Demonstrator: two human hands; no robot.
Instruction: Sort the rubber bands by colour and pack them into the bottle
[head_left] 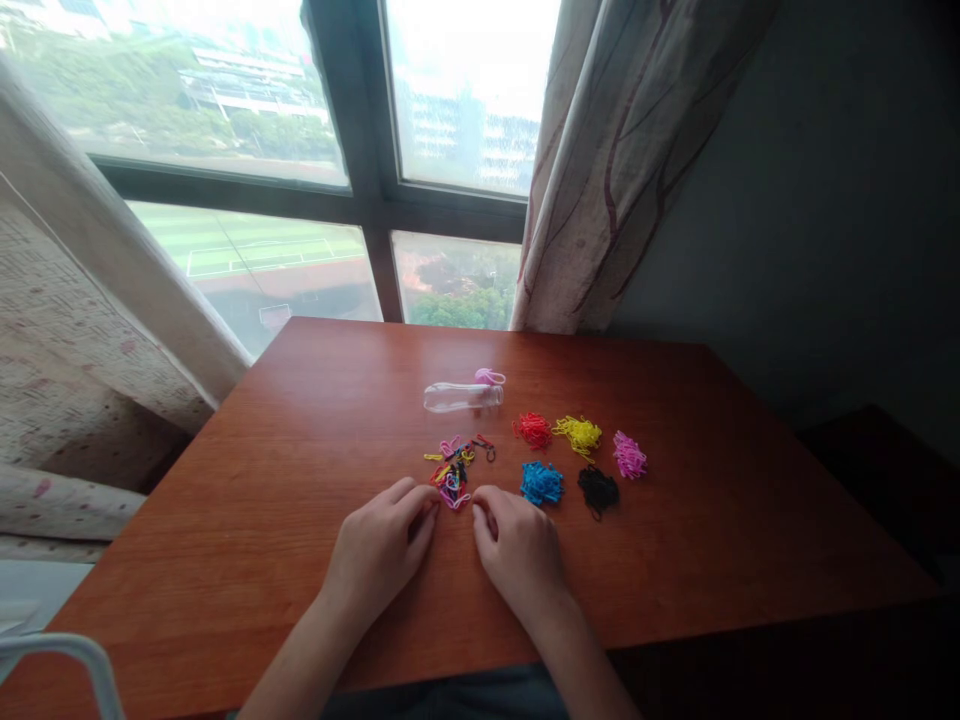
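A small mixed pile of coloured bulb-shaped pins lies on the wooden table, with pink, yellow, red, black and white ones jumbled together. At its left edge is my left hand, fingers curled and thumb against the forefinger, tips touching the pile's near side. My right hand rests just right of the pile, closed the same way. What either set of fingertips holds, if anything, is too small to make out. Sorted heaps lie to the right: red pins, yellow pins, pink pins, blue pins and black pins.
Behind the mixed pile, a clear bottle lies on its side, a pink looped cap beside it. The brown table meets a window at its far edge, with curtains on both sides. A white curved rail stands at lower left.
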